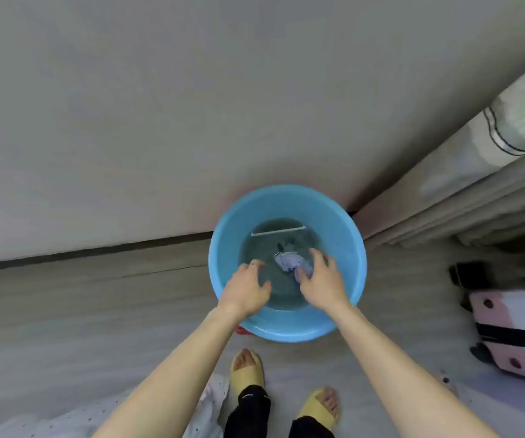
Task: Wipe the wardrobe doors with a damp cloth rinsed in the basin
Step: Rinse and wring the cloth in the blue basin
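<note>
Right hand [321, 279] is pinching the cloth [288, 262] underwater mid-basin [286, 199]; left hand [248, 289] is hovering beside, fingers loose.

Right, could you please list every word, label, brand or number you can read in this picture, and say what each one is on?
None: no word, number, brand or sign can be read in this view.
The blue basin is plain, with no label showing.
The cloth shows only pale markings, blurred under the water.
The pink and white suitcase has dark spots and black straps, but no legible lettering.
</note>
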`<state>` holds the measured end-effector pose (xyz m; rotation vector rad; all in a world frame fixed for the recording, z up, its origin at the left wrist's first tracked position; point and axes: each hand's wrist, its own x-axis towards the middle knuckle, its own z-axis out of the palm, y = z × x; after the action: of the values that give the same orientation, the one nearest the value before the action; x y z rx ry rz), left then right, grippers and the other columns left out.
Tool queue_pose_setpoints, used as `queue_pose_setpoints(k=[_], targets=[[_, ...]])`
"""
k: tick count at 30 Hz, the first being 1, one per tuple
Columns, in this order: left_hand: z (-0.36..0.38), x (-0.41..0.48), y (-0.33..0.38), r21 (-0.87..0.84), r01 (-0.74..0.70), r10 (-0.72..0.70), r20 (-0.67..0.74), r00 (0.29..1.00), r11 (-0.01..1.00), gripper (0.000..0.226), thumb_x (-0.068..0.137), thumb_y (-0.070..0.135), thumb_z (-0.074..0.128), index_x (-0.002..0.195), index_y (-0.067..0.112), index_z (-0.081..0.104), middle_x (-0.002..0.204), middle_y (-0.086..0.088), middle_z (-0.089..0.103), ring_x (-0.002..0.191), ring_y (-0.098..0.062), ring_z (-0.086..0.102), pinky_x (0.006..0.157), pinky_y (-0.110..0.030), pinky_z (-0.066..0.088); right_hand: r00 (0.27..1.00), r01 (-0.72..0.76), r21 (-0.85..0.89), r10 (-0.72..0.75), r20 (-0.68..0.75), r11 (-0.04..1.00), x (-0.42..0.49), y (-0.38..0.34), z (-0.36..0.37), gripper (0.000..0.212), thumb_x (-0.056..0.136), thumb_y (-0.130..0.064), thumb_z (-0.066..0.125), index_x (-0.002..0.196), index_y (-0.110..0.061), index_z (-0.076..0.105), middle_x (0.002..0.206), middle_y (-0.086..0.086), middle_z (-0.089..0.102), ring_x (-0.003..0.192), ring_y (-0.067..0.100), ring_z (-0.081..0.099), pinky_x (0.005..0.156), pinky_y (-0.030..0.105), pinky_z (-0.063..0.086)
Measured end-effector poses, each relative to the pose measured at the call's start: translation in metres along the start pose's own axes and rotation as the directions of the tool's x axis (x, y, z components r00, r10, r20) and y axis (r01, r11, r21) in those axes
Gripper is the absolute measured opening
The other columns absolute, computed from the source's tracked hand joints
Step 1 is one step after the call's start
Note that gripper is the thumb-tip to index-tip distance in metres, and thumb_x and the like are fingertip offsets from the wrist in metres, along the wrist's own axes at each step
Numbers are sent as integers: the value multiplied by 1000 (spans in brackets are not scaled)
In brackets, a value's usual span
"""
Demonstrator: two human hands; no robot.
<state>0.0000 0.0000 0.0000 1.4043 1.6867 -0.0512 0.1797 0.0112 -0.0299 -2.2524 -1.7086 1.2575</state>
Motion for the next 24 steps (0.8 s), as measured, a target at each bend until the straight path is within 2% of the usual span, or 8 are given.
queue_pose_setpoints(k=[3, 6, 10, 14, 17, 20, 22, 24], targets=[[13, 47, -8, -81, 38, -37, 24, 999, 996, 54, 99, 31, 55, 148, 14, 37, 134, -15, 53, 122, -32, 53, 99, -35, 42, 994, 3, -91, -13, -109, 996, 30, 5, 35, 42, 103, -27, 46, 144, -20, 45, 145, 19, 38, 127, 42, 38, 108, 41, 28], [23, 81, -10, -141, 22, -21, 13, 1000, 990, 49, 98, 34, 58, 142, 18, 44, 123, -12, 61, 117, -29, 56, 92, -31, 42, 969, 59, -14, -60, -239, 998, 44, 7, 55, 27, 102, -22, 50, 126, -15, 59, 122, 17, 55, 104, 40, 53, 89, 41, 41], [17, 106, -12, -226, -1, -7, -32, 999, 974, 22, 99, 31, 59, 116, 17, 55, 105, -2, 67, 99, -22, 62, 76, -26, 39, 990, -32, 284, 68, -120, 958, 53, -1, 53, 22, 98, -42, 57, 100, -20, 58, 91, 3, 70, 86, 25, 64, 69, 32, 44], [0, 114, -19, -293, 48, -53, -10, 999, 955, 11, 97, 30, 64, 96, 22, 56, 79, 2, 66, 82, -21, 64, 68, -25, 39, 985, -82, 321, 127, -120, 943, 62, 3, 27, 29, 93, -44, 66, 92, -15, 63, 81, -4, 65, 76, 15, 60, 63, 22, 36], [-5, 110, -17, -282, 88, -93, -4, 996, 955, 13, 95, 27, 66, 100, 21, 56, 79, 7, 59, 81, -15, 57, 69, -22, 37, 958, -22, 324, 113, -264, 946, 71, 2, 15, 10, 93, -23, 68, 99, -15, 69, 103, 2, 58, 94, 21, 61, 74, 16, 36], [-7, 106, -12, -276, 162, -175, -22, 984, 947, 18, 96, 22, 61, 113, 18, 57, 94, 3, 60, 96, -22, 59, 82, -26, 44, 919, -39, 173, 103, -382, 984, 70, -16, 23, 35, 93, -21, 62, 128, -18, 58, 133, 10, 42, 117, 31, 48, 94, 30, 39], [-6, 106, -7, -414, 251, -272, 9, 962, 875, 19, 96, 26, 55, 114, 21, 57, 101, 0, 62, 98, -27, 63, 84, -37, 57, 946, -116, 58, 128, -299, 992, 67, -28, 35, 46, 96, -31, 58, 140, -30, 46, 143, 9, 34, 120, 32, 42, 101, 39, 39], [-6, 107, -3, -556, 288, -314, 51, 948, 780, 14, 98, 33, 50, 107, 26, 59, 100, -5, 67, 90, -28, 69, 75, -46, 63, 963, -188, 215, 223, -153, 958, 65, -38, 42, 32, 96, -30, 58, 127, -30, 50, 137, 8, 47, 110, 30, 54, 94, 39, 45]])
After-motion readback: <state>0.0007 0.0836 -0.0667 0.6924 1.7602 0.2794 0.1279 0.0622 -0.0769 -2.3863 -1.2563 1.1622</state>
